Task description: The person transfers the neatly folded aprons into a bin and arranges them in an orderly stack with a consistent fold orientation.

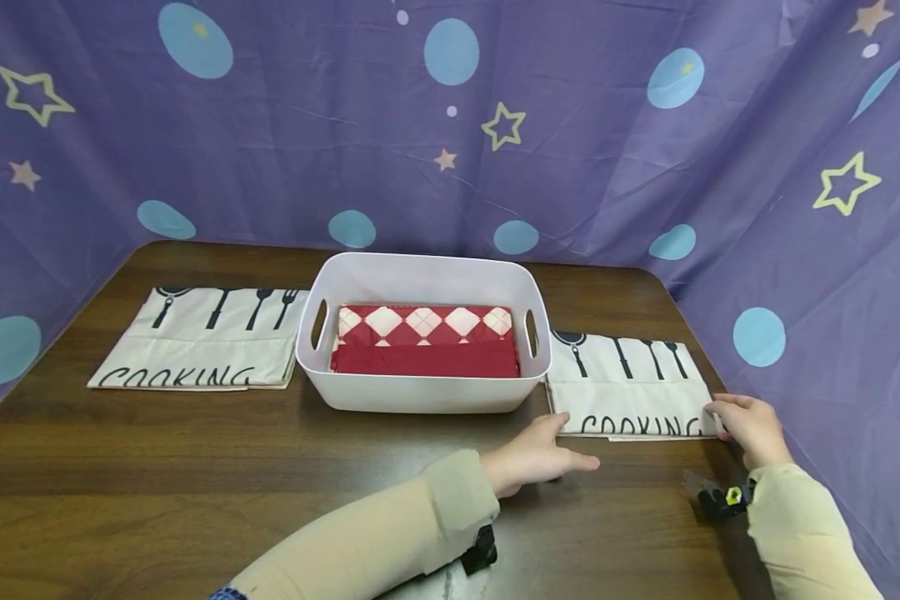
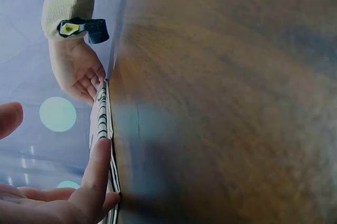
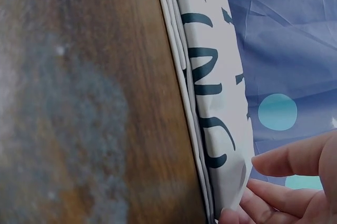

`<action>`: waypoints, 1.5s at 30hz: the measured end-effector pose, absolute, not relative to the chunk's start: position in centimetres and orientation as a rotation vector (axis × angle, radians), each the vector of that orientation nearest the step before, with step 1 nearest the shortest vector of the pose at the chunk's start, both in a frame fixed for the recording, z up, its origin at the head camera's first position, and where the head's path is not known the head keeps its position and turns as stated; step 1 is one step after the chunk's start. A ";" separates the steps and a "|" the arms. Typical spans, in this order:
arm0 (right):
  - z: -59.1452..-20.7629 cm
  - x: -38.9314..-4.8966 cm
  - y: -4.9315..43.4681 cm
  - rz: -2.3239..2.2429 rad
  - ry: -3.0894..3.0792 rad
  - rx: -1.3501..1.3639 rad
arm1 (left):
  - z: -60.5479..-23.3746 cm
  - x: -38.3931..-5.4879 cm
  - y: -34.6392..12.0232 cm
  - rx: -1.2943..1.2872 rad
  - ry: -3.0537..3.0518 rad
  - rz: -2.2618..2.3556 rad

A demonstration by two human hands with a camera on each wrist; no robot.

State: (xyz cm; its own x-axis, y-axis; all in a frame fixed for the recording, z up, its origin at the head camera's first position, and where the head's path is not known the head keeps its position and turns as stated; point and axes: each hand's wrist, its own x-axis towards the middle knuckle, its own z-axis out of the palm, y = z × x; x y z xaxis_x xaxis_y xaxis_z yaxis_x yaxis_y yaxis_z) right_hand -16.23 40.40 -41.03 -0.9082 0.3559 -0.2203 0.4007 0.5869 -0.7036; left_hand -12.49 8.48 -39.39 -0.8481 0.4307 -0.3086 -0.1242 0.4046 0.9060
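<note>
Folded white cloth (image 1: 630, 396) lies flat on the worktop (image 1: 180, 458), just right of the white bin (image 1: 420, 396). Its folding looks finished: layers stacked, black utensils and "COOKING" facing up, near edge slightly uneven. The right hand (image 1: 753, 429) seems to pinch its near right corner; the left hand's (image 1: 528, 458) fingers spread wide near the other corner. A red cloth (image 1: 427, 358) sits folded inside the bin; a matching white cloth (image 1: 202, 337) remains outside, left.

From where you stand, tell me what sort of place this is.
Probably a staged tabletop workspace, judging by the wood-grain table, the purple star-print backdrop around it, and folded COOKING cloths.
</note>
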 end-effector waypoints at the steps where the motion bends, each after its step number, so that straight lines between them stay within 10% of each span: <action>1: -41.0 -16.2 40.4 -1.238 2.753 0.652 | -39.4 -12.5 8.5 0.260 2.153 1.461; 45: -40.7 -15.9 41.5 -1.235 2.718 0.590 | -39.1 -13.3 7.8 0.160 2.128 1.594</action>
State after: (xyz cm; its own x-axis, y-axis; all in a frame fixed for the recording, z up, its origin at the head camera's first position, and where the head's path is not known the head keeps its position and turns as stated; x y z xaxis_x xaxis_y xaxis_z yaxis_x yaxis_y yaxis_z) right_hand -15.86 41.46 -40.70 -0.9201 0.3056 -0.2451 0.3856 0.5963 -0.7041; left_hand -13.34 7.85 -39.08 -0.8811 0.3661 -0.2995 -0.1844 0.3172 0.9303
